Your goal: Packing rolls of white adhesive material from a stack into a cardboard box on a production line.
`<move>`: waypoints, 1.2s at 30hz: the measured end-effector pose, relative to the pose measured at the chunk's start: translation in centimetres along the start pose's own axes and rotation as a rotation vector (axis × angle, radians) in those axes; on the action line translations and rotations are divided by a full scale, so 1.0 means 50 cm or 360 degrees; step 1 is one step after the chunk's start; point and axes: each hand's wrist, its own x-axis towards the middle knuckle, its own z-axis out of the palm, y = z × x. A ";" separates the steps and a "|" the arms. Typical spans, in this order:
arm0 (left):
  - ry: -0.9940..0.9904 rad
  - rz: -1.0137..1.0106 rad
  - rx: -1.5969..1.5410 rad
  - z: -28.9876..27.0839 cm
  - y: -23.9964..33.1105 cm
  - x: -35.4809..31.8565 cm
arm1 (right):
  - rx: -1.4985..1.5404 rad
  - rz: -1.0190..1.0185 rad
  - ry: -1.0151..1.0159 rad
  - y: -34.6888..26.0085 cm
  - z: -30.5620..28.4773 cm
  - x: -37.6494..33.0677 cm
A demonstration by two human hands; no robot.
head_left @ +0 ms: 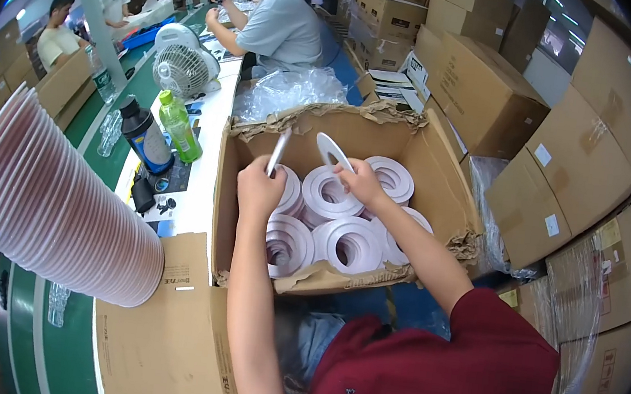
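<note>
Pinches a thin white disc [279,153] edge-on in the left hand [260,189] and a tilted white ring [324,148] in the right hand [361,182], both above an open carton [452,190]. Has stacks of white rings [326,238] inside, beneath the hands. Has a tall pale stack [67,202] on cardboard [154,358] to the left and, farther out on the worktop [203,215], a green bottle [180,129], a dark bottle [145,135] and a white fan [179,66]

Dark print stands on the flat cardboard [154,358] at the left and on the big brown box [494,93] behind. A lower box [606,366] at the right bears red marks. The red shirt [428,368] has a small dark emblem.
</note>
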 end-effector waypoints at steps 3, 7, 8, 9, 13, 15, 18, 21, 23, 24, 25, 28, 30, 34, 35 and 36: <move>0.0545 0.0238 -0.0545 -0.012 0.041 -0.003 | 0.0034 0.0377 -0.0170 -0.012 0.004 0.002; -0.0408 0.0709 0.0258 -0.025 0.010 -0.007 | 0.0375 0.0451 -0.0442 -0.027 0.015 0.004; -0.0574 0.0570 0.0416 -0.009 0.016 -0.007 | 0.0513 0.0611 -0.0549 -0.025 0.004 0.012; -0.0571 0.0560 0.0416 -0.006 0.017 -0.002 | 0.0511 0.0618 -0.0557 -0.017 -0.001 0.011; 0.0148 0.0703 0.0070 -0.012 0.046 0.009 | 0.0388 0.0598 -0.0534 -0.006 -0.008 0.012; -0.0559 0.0579 0.0499 -0.010 -0.007 0.003 | 0.0364 0.0586 -0.0594 -0.024 0.015 0.017; -0.0073 0.0642 0.0312 0.005 0.033 0.001 | 0.0433 0.0665 -0.0639 -0.010 -0.007 0.017; -0.0026 0.0692 0.0319 -0.005 0.034 -0.003 | 0.0414 0.0606 -0.0588 -0.014 0.001 0.011; -0.0556 0.0475 0.0750 0.006 0.013 -0.003 | 0.0413 0.0726 -0.0558 -0.016 0.008 0.024; -0.0223 0.0645 0.0671 0.005 0.021 0.000 | 0.0411 0.0726 -0.0564 -0.015 0.004 0.022; 0.0272 0.0590 0.0292 0.018 0.035 -0.005 | 0.0396 0.0670 -0.0565 -0.014 -0.004 0.015; 0.0116 0.0808 0.0315 0.013 0.033 -0.001 | 0.0525 0.0592 -0.0587 -0.006 -0.004 0.020; -0.0321 0.0542 0.0741 0.020 0.029 -0.008 | 0.0604 0.0727 -0.0630 -0.016 -0.002 0.030; 0.0557 0.0764 0.0363 0.023 0.058 -0.007 | 0.0478 0.0599 -0.0616 -0.011 -0.005 0.019; 0.0222 0.0789 0.0501 0.023 0.038 -0.007 | 0.0553 0.0526 -0.0636 -0.011 -0.002 0.029; -0.0094 0.0564 0.0688 0.026 0.017 -0.014 | 0.0628 0.0465 -0.0690 -0.010 0.009 0.029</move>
